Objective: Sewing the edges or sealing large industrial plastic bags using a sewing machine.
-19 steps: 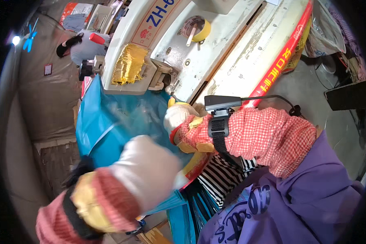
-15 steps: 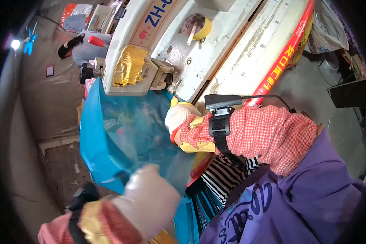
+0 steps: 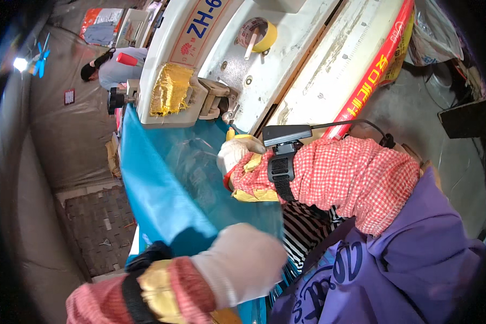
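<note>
A blue and clear plastic sheet [image 3: 167,189] hangs from the head of a white sewing machine [image 3: 210,65] down toward my lap. My right hand [image 3: 237,151], in a white glove with yellow fingertips, is closed on the sheet's edge beside the presser foot [image 3: 229,110]. One yellow fingertip points up at the foot; the other fingers are mostly hidden. Lower down, my left hand [image 3: 248,262] is rounded into a fist in a white glove over the sheet's lower part. Its fingers are turned away and slightly blurred, but it appears to grip the sheet.
A yellow tape roll [image 3: 265,38] with a white stick in it sits on the machine bed. Along the table edge runs a red strip [image 3: 372,75]. Farther off at the left is another person [image 3: 124,67]. A clear plastic bag [image 3: 434,38] hangs at the right.
My left hand has moved right, and the sheet's lower part has shifted right with it, its blue side now slanting. My right hand stays by the presser foot.
</note>
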A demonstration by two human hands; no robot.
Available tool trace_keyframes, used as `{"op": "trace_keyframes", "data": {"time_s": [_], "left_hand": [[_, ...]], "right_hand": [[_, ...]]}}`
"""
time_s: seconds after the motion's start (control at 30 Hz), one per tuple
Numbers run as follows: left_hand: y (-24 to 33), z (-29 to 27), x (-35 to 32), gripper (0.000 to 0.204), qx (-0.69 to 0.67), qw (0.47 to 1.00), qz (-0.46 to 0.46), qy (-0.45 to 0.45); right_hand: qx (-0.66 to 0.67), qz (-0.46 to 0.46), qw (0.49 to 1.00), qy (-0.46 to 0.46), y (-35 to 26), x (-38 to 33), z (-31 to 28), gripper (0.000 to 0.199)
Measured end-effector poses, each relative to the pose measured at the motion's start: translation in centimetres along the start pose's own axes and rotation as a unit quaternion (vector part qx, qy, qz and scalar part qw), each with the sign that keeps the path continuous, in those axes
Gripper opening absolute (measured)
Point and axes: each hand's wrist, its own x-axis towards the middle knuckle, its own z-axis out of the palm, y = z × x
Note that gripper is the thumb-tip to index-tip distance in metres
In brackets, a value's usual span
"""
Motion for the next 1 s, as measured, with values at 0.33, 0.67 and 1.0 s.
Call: {"op": "trace_keyframes", "data": {"time_s": [0.33,0.67,1.0], "left_hand": [[-3.3,1.3,2.1,0.018,0.041,0.977,-0.065,0.201],[-5.8,0.7,-5.4,0.011,0.104,0.976,0.021,0.191],[-7.6,6.4,4.0,0.01,0.067,0.918,-0.075,0.384]], "right_hand": [[-0.21,0.11,0.971,0.041,2.9,0.9,-0.1,0.017],[0.392,-0.196,0.895,0.088,8.9,-2.2,5.0,0.021],[0.499,-0.348,0.783,-0.132,8.2,3.9,2.6,0.026]]}}
